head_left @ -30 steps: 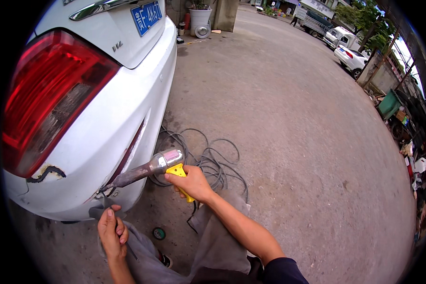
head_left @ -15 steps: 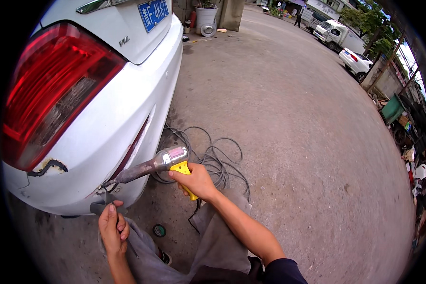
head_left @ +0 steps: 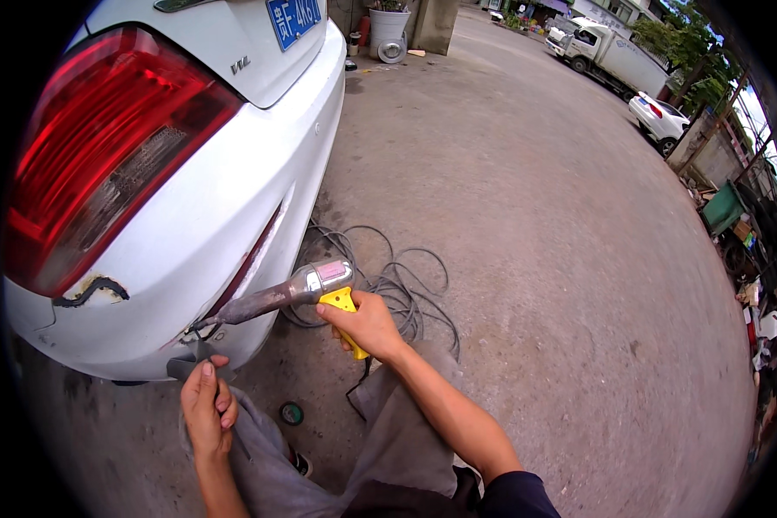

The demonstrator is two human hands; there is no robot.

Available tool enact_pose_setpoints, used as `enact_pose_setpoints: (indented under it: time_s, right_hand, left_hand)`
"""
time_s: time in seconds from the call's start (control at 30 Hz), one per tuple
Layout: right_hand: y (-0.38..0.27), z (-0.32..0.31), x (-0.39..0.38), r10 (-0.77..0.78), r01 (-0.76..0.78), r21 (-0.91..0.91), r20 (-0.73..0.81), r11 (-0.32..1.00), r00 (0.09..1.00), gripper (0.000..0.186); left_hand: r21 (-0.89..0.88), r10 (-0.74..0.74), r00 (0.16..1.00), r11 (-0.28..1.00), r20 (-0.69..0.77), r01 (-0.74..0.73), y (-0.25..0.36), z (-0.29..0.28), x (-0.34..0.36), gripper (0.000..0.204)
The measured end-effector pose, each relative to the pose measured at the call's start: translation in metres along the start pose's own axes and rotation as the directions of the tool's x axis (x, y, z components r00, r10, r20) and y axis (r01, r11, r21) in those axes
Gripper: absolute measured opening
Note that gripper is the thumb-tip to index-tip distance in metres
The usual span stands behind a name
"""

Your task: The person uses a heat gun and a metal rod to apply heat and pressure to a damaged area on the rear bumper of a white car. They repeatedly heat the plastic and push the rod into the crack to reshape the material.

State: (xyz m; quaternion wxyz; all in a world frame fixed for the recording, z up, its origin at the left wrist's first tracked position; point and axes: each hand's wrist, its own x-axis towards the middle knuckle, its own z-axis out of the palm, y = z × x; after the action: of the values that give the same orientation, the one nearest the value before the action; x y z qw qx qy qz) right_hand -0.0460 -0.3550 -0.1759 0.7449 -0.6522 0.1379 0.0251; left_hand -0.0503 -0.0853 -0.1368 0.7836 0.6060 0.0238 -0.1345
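Observation:
My right hand (head_left: 364,321) is closed on the yellow handle of a hot-air gun (head_left: 337,292). The tool's dark nozzle (head_left: 233,312) points down-left, its tip at a damaged spot on the lower corner of the white car bumper (head_left: 125,341), below a narrow red reflector (head_left: 255,257). My left hand (head_left: 209,401) pinches a dark grey, thin strip (head_left: 186,367) just below that tip; whether the strip touches the bumper I cannot tell. Above them are the red tail light (head_left: 112,147) and a dark, jagged crack (head_left: 91,292) in the bodywork.
A coiled cable (head_left: 423,285) lies on the concrete, with a tape roll (head_left: 292,413) near my legs. A planter (head_left: 388,26) stands at the back. A white truck (head_left: 617,60), parked car (head_left: 656,116) and clutter (head_left: 755,319) are at the right.
The scene has shifted slightly up and right in my view. The white truck has travelled left along the street. Both hands keep their grips, with the gun's tip staying at the bumper corner.

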Motion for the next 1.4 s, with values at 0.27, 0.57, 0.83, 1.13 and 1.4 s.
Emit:
enact_pose_setpoints:
  time_s: [0.27, 0.57, 0.83, 1.13, 1.4]
  right_hand:
    - [0.001, 0.0, 0.001, 0.007, -0.007, 0.021, 0.011, 1.0, 1.0, 0.028]
    - [0.001, 0.002, 0.003, 0.021, -0.021, 0.001, -0.015, 1.0, 1.0, 0.032]
    - [0.002, 0.0, 0.0, 0.001, -0.001, -0.009, 0.007, 1.0, 1.0, 0.034]
    - [-0.005, 0.004, -0.004, 0.015, -0.014, -0.037, 0.009, 0.999, 1.0, 0.028]
    - [0.002, 0.0, 0.001, 0.0, -0.001, -0.008, -0.054, 1.0, 0.999, 0.028]
  left_hand:
    - [-0.008, -0.011, 1.0, 1.0, -0.005, 0.011, 0.002, 0.001, 0.0, 0.029]
    - [-0.019, -0.002, 1.0, 1.0, -0.001, 0.002, 0.002, 0.0, 0.001, 0.028]
    - [-0.014, -0.006, 1.0, 1.0, -0.004, 0.006, 0.003, 0.004, -0.001, 0.027]
    - [-0.056, -0.018, 1.0, 0.998, 0.007, 0.018, 0.006, 0.0, -0.005, 0.027]
    - [-0.047, -0.053, 0.997, 0.997, 0.062, 0.056, 0.005, 0.001, 0.004, 0.031]
